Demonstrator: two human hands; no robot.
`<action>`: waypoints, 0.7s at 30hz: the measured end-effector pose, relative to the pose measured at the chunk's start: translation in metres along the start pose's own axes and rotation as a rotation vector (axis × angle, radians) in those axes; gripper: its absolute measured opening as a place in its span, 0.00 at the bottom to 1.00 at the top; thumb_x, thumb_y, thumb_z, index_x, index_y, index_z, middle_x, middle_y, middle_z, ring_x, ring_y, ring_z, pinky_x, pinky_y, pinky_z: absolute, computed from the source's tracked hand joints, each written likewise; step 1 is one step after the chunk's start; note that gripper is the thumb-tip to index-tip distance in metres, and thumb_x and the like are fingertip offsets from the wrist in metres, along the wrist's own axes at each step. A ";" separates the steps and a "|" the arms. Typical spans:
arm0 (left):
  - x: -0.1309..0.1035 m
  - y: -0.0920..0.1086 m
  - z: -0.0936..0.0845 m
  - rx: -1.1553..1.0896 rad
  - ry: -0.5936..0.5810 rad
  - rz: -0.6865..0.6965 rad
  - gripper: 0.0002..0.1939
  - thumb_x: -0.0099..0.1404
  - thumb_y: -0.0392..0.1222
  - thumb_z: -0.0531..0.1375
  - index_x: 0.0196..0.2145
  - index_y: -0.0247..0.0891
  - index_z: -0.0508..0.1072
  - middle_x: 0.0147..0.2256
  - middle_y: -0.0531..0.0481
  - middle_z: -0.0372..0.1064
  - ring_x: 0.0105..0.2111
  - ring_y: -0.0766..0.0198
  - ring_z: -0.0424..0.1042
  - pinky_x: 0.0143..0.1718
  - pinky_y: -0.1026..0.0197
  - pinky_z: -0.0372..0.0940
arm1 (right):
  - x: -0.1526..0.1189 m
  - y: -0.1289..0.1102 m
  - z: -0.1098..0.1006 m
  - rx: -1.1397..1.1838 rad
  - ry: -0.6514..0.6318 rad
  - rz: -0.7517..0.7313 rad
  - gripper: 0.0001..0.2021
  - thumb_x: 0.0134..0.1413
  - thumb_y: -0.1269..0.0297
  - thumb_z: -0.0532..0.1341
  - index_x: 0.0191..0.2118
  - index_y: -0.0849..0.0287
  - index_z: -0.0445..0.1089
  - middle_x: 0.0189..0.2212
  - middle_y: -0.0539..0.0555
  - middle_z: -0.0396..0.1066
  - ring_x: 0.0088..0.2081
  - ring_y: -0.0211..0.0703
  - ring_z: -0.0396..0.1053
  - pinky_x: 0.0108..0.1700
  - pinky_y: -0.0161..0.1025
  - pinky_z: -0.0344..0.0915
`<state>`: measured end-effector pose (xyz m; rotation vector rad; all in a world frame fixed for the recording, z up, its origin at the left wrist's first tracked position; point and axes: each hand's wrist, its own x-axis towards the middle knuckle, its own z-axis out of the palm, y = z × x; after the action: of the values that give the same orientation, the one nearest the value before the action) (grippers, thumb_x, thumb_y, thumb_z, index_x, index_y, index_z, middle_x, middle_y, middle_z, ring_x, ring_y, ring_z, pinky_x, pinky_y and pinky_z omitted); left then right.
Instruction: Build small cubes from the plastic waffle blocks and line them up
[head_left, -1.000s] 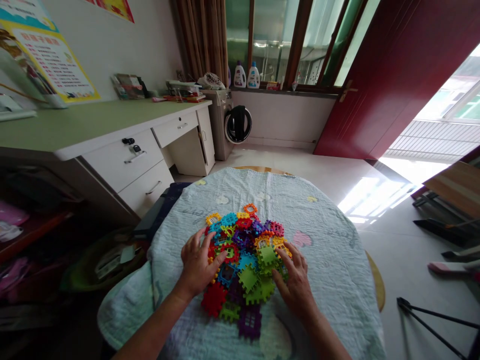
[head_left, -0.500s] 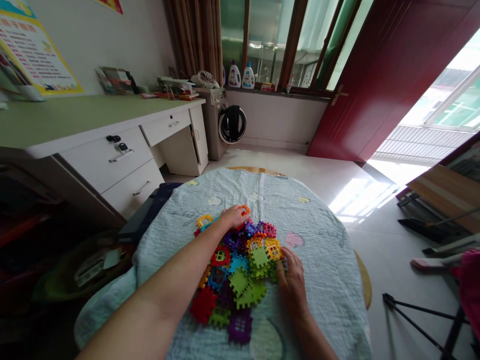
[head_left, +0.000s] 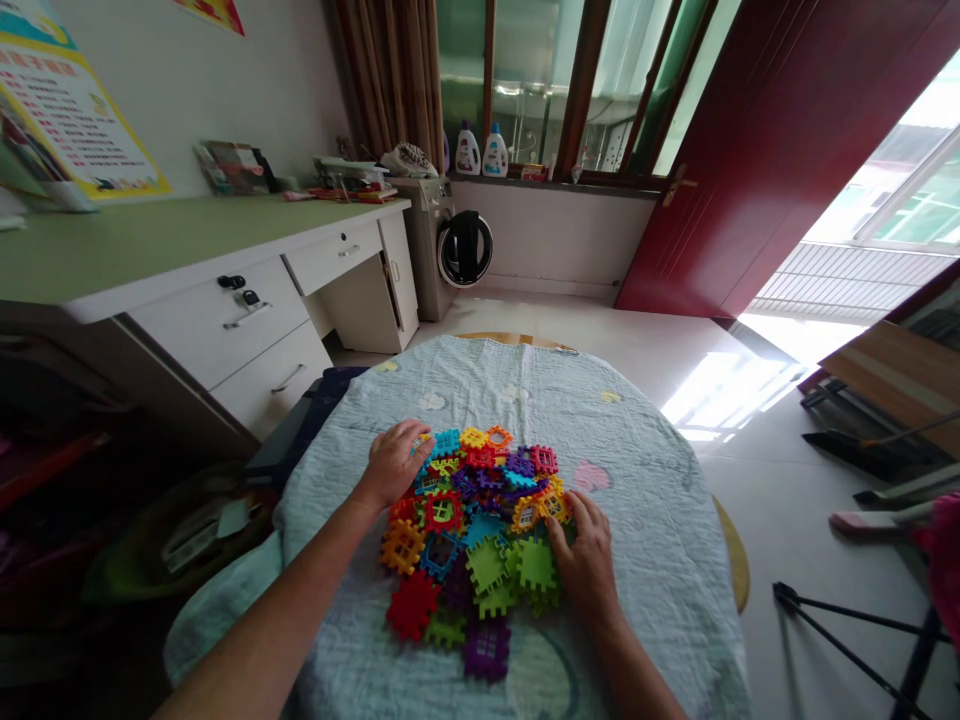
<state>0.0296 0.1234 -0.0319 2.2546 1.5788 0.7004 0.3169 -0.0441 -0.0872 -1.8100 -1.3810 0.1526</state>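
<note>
A heap of colourful interlocking plastic building pieces lies on the cloth-covered table [head_left: 637,470], several of them with window shapes. My left hand [head_left: 394,465] rests at the heap's far left edge, palm down, its fingers stretched toward a blue piece [head_left: 447,443]; its fingertips partly hide what they touch. On the other side, my right hand [head_left: 590,550] lies against the heap, thumb and fingers apart, touching a yellow window piece [head_left: 553,500]. Green square pieces [head_left: 487,565] sit nearer to me, with a red piece [head_left: 413,606] and a purple window piece [head_left: 487,648] at the front.
A desk with drawers [head_left: 225,330] stands to the left, and a washing machine [head_left: 427,250] with its door open is beyond. A red door [head_left: 720,150] is at the right. Black stand legs [head_left: 847,625] are on the floor beside the table.
My left hand has moved left from the far middle of the heap to its left edge, uncovering yellow, orange and blue pieces. My right hand stays at the right side; nearby green and yellow pieces have shifted.
</note>
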 end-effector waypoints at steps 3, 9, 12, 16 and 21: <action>-0.020 -0.037 0.001 -0.057 0.096 -0.094 0.24 0.66 0.57 0.47 0.45 0.38 0.72 0.51 0.41 0.70 0.54 0.53 0.66 0.59 0.48 0.58 | 0.002 0.001 0.001 0.001 0.004 0.002 0.20 0.56 0.53 0.59 0.50 0.61 0.69 0.49 0.62 0.70 0.53 0.54 0.63 0.57 0.52 0.58; -0.030 -0.041 0.015 -0.125 0.120 -0.097 0.20 0.66 0.53 0.48 0.41 0.39 0.73 0.46 0.45 0.73 0.49 0.56 0.71 0.54 0.51 0.64 | 0.010 -0.001 -0.008 -0.042 0.168 0.021 0.21 0.59 0.53 0.55 0.51 0.64 0.67 0.49 0.64 0.67 0.53 0.55 0.62 0.56 0.52 0.58; -0.026 -0.030 0.021 -0.075 0.156 -0.157 0.19 0.66 0.51 0.50 0.43 0.39 0.73 0.45 0.45 0.74 0.47 0.54 0.72 0.53 0.50 0.64 | 0.010 -0.017 -0.016 -0.125 0.113 -0.094 0.16 0.59 0.54 0.56 0.45 0.59 0.71 0.48 0.60 0.68 0.52 0.54 0.62 0.56 0.52 0.55; -0.026 -0.025 0.026 0.028 0.231 -0.181 0.18 0.66 0.49 0.51 0.45 0.37 0.72 0.46 0.43 0.74 0.46 0.52 0.72 0.52 0.48 0.63 | 0.005 -0.045 -0.019 -0.225 -0.131 -0.175 0.11 0.56 0.59 0.60 0.45 0.53 0.71 0.44 0.55 0.70 0.48 0.52 0.63 0.52 0.49 0.55; -0.030 -0.027 0.027 0.003 0.268 -0.152 0.18 0.67 0.49 0.48 0.42 0.37 0.72 0.43 0.42 0.75 0.45 0.53 0.72 0.50 0.52 0.64 | 0.006 -0.056 -0.016 -0.304 -0.261 -0.114 0.15 0.52 0.63 0.64 0.47 0.52 0.70 0.42 0.54 0.70 0.46 0.52 0.63 0.48 0.47 0.55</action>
<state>0.0145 0.1053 -0.0748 2.0833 1.8502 0.9900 0.2860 -0.0447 -0.0373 -2.0052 -1.7658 0.1281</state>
